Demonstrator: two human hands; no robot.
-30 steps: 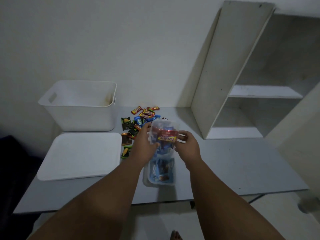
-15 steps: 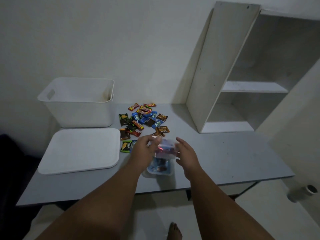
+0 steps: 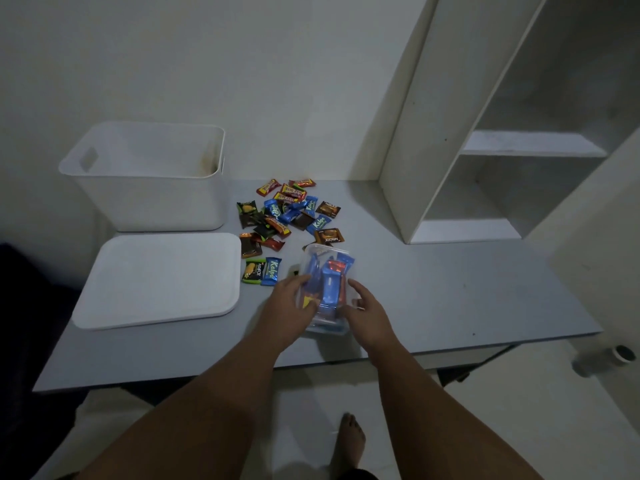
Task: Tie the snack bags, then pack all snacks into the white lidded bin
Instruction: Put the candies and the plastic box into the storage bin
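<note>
Two bare hands low over grey table (image 3: 450, 292), one on each side of clear snack bag (image 3: 329, 285). Bag flat on table near front edge, long axis pointing away, stuffed with blue and red-orange wrappers; far end tied or not, cannot tell. Left hand (image 3: 289, 308): fingers loosely straight, laid against bag's left side, thumb on its near part, no clamp. Right hand (image 3: 369, 310): fingers spread apart, relaxed, just beside bag's right edge; contact unclear. White bin (image 3: 149, 199) upright, uncovered, back left by wall. Lid (image 3: 156, 282) flat on table just in front of bin. Loose snacks (image 3: 291, 216) scattered just behind bag, mixed blue, red, brown, green wrappers. Two packets (image 3: 262, 270) just beside lid's right edge. White shelf unit (image 3: 408, 150) standing at back right. Bare foot (image 3: 350, 441) on floor below table's front edge.
</note>
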